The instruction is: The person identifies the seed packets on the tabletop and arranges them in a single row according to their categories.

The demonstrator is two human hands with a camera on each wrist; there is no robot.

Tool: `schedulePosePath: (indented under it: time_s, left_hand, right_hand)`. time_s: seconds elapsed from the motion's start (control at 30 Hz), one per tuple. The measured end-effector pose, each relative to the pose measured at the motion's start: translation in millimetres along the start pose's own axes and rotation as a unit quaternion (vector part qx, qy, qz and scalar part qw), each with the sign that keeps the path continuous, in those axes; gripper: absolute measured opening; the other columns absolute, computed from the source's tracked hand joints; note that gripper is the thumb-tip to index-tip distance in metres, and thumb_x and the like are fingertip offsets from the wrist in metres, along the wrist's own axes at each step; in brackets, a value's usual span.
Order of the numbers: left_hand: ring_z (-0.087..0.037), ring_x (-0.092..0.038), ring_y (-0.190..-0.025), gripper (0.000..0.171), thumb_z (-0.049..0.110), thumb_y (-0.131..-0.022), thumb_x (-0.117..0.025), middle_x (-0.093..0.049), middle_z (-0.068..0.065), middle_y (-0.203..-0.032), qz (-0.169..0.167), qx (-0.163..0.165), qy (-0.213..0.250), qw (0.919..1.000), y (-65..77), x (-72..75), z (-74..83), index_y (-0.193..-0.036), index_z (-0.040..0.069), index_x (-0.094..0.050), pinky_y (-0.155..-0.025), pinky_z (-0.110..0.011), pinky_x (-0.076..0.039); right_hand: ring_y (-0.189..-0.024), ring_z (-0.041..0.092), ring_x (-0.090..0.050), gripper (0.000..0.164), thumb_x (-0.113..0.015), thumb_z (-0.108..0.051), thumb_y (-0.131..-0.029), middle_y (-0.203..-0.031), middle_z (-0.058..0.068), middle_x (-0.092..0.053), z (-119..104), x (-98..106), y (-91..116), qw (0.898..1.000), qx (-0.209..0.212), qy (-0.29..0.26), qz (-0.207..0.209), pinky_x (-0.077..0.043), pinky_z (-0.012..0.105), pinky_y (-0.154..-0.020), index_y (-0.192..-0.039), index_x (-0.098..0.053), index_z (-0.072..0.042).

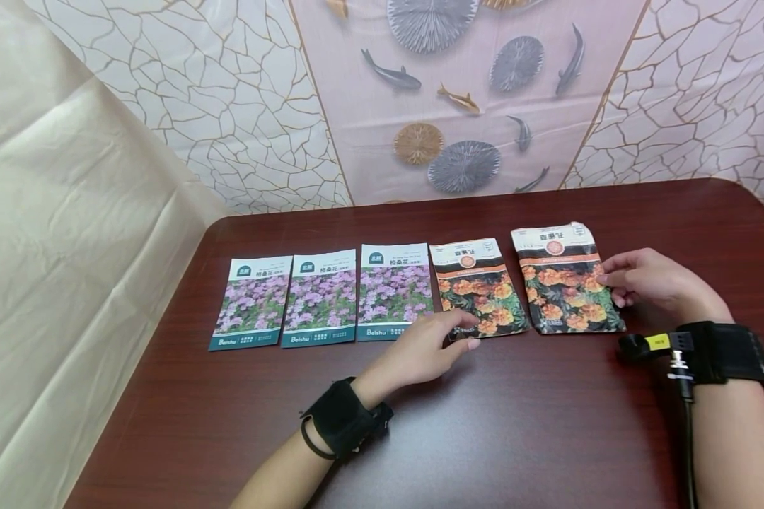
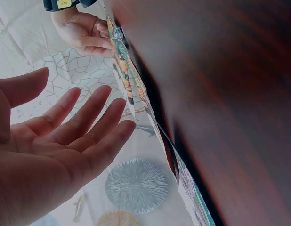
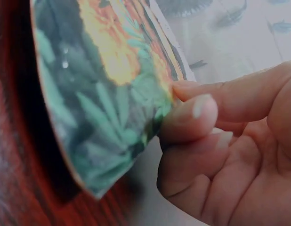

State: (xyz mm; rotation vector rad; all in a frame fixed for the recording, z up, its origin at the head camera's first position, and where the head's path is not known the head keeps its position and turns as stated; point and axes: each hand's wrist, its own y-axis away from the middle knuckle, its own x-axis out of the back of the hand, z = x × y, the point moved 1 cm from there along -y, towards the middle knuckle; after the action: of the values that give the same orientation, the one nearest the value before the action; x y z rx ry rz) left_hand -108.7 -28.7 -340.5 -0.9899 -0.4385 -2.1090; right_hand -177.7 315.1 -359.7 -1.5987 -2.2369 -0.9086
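Observation:
My right hand pinches the right edge of an orange-flowered seed packet between thumb and fingers. In the right wrist view this packet stands partly off the dark red tabletop, its lower corner close up. A second orange-flowered seed packet lies just left of it. Over that packet's lower left corner hovers my left hand, its fingers extended and spread in the left wrist view, holding nothing. Whether its fingertips touch that packet I cannot tell.
Three purple-flowered seed packets, the left one, the middle one and the right one, continue the row leftward on the dark red table. A patterned cloth hangs behind the table; a pale sheet covers the left side.

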Motion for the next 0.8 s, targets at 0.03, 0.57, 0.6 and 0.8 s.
schedulePosePath:
  time_s: [0.03, 0.57, 0.6, 0.8]
  left_hand:
    - [-0.011, -0.049, -0.114, 0.036, 0.029, -0.096, -0.049, -0.057, 0.0, -0.122, -0.004, -0.003, -0.004, 1.0, 0.0, -0.3, -0.4, -0.124, 0.009, -0.054, -0.098, -0.026, -0.036]
    - [-0.013, -0.048, -0.117, 0.036, 0.028, -0.096, -0.049, -0.056, -0.002, -0.123, -0.01, -0.009, -0.026, 0.9996, 2.5, 1.6, -2.6, -0.125, 0.008, -0.053, -0.099, -0.026, -0.035]
    - [-0.014, -0.048, -0.117, 0.036, 0.028, -0.096, -0.049, -0.056, -0.003, -0.124, -0.007, -0.007, -0.03, 0.9995, 2.6, 2.4, -2.4, -0.125, 0.008, -0.053, -0.1, -0.027, -0.035]
    - [-0.017, -0.047, -0.118, 0.036, 0.028, -0.095, -0.049, -0.055, -0.005, -0.124, 0.015, 0.011, -0.041, 0.999, 4.7, 11.4, -3.8, -0.125, 0.007, -0.053, -0.1, -0.03, -0.035]
  right_hand:
    - [-0.054, 0.016, -0.051, 0.031, -0.044, -0.005, -0.094, -0.066, 0.007, -0.052, -0.1, -0.6, -0.1, 1.0, -0.002, 0.002, 0.0, -0.046, 0.031, -0.05, -0.116, -0.041, 0.017]
    - [-0.062, 0.018, -0.057, 0.037, -0.044, -0.01, -0.095, -0.079, 0.008, -0.059, -10.5, -2.2, 1.6, 0.999, -0.021, 0.011, 0.023, -0.051, 0.032, -0.058, -0.115, -0.045, 0.021]
    - [-0.062, 0.018, -0.057, 0.038, -0.043, -0.011, -0.095, -0.08, 0.008, -0.059, -11.6, -2.1, 2.0, 0.999, -0.023, 0.011, 0.026, -0.052, 0.032, -0.058, -0.116, -0.045, 0.021]
    - [-0.06, 0.018, -0.058, 0.041, -0.04, -0.016, -0.098, -0.079, 0.007, -0.06, -18.5, -2.9, 2.7, 0.999, -0.019, 0.029, 0.035, -0.05, 0.032, -0.055, -0.117, -0.044, 0.02]
